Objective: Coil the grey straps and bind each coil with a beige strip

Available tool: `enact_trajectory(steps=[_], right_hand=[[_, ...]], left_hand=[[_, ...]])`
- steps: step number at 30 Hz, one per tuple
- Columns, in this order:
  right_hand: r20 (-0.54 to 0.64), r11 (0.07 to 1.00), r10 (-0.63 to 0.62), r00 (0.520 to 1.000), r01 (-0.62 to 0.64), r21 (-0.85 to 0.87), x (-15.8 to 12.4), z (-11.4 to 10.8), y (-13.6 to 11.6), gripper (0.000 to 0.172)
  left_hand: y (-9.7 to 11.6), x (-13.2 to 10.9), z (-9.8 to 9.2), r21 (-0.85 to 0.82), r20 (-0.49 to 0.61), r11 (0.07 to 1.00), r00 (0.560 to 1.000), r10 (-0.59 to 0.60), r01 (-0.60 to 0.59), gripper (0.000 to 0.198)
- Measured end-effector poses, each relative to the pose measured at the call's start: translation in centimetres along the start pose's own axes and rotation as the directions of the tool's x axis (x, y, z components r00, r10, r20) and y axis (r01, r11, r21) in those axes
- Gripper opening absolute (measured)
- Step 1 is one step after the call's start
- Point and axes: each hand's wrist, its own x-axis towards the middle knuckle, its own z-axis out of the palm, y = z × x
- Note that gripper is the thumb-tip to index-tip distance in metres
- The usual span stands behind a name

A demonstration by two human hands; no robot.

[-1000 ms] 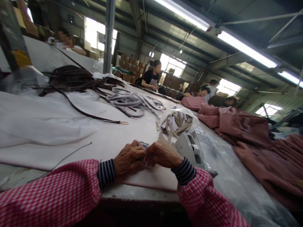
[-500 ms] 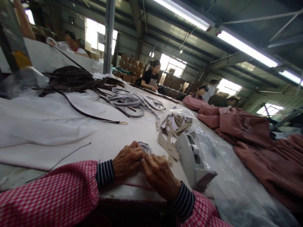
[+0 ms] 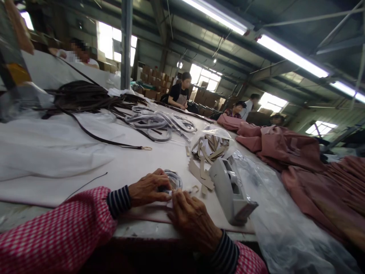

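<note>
Part of the grey coil (image 3: 179, 180) is hidden by the hands (image 3: 149, 188); to their right, pink fabric (image 3: 296, 152) is cropped by the picture's edge.

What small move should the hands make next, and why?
Probably press the small white piece down with the right hand while the left hand steadies the grey coil: the piece shows at the coil's near side, right beside the right fingers, and the left hand grips the coil.

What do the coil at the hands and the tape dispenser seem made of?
Coil: perhaps plastic or coated strap, slightly glossy by its pale highlights. Tape dispenser: probably moulded plastic, matte grey, given its smooth curved body.
</note>
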Motion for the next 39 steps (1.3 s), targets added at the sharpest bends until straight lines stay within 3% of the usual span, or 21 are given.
enact_trajectory(steps=[5, 8, 11, 14, 17, 20, 23, 28, 30, 34, 36, 39], right_hand=[[0.015, 0.977, 0.147, 0.989, -0.148, 0.154, -0.3, -0.2, -0.2, 0.047], [0.051, 0.933, 0.225, 0.973, -0.23, 0.276, -0.9, -2.6, 0.2, 0.04], [-0.072, 0.893, 0.344, 0.936, -0.302, 0.334, -2.5, -6.3, 1.9, 0.029], [-0.241, 0.815, 0.552, 0.798, -0.456, 0.359, -5.6, -9.9, 5.2, 0.022], [-0.184, 0.616, 0.776, 0.604, -0.66, 0.431, -9.4, -12.1, 8.9, 0.021], [0.115, 0.353, 0.873, 0.474, -0.777, 0.522, -12.2, -12.0, 11.4, 0.029], [0.342, 0.153, 0.839, 0.424, -0.785, 0.6, -13.3, -10.8, 12.1, 0.037], [0.317, 0.112, 0.864, 0.391, -0.763, 0.636, -12.5, -10.3, 11.9, 0.04], [0.345, 0.107, 0.853, 0.392, -0.778, 0.619, -11.9, -10.4, 12.1, 0.038], [0.384, 0.07, 0.834, 0.397, -0.765, 0.64, -11.0, -10.2, 12.5, 0.031], [0.398, -0.011, 0.845, 0.357, -0.733, 0.68, -10.6, -10.0, 12.5, 0.029], [0.42, -0.157, 0.871, 0.255, -0.665, 0.73, -10.1, -9.8, 12.0, 0.027]], left_hand=[[-0.2, 0.2, 0.9, 0.124, -0.031, 0.991, 0.999, 0.044, -0.04, 0.02], [0.1, 0.0, 1.3, 0.174, -0.029, 0.984, 0.999, 0.035, -0.029, 0.021], [0.0, -0.1, 1.7, 0.203, -0.064, 0.979, 0.998, -0.002, 0.015, 0.021], [-0.2, -0.2, 2.3, 0.197, -0.161, 0.98, 0.987, 0.004, 0.028, 0.022], [-0.1, -0.2, 2.8, 0.197, -0.21, 0.98, 0.977, 0.039, 0.003, 0.025], [0.3, -0.2, 2.9, 0.193, -0.232, 0.981, 0.972, 0.047, -0.001, 0.025], [0.5, -0.2, 3.0, 0.169, -0.251, 0.986, 0.967, 0.047, -0.004, 0.027], [0.3, 0.1, 2.8, 0.09, -0.266, 0.995, 0.964, -0.02, 0.045, 0.03], [0.2, 0.3, 2.4, -0.017, -0.288, 0.993, 0.951, -0.114, 0.114, 0.033], [0.1, 0.9, 1.0, -0.284, -0.332, 0.925, 0.88, -0.341, 0.252, 0.042], [0.2, 1.0, 0.4, -0.411, -0.297, 0.872, 0.865, -0.405, 0.267, 0.047], [0.4, 1.0, -0.1, -0.574, -0.249, 0.778, 0.85, -0.465, 0.258, 0.049]])
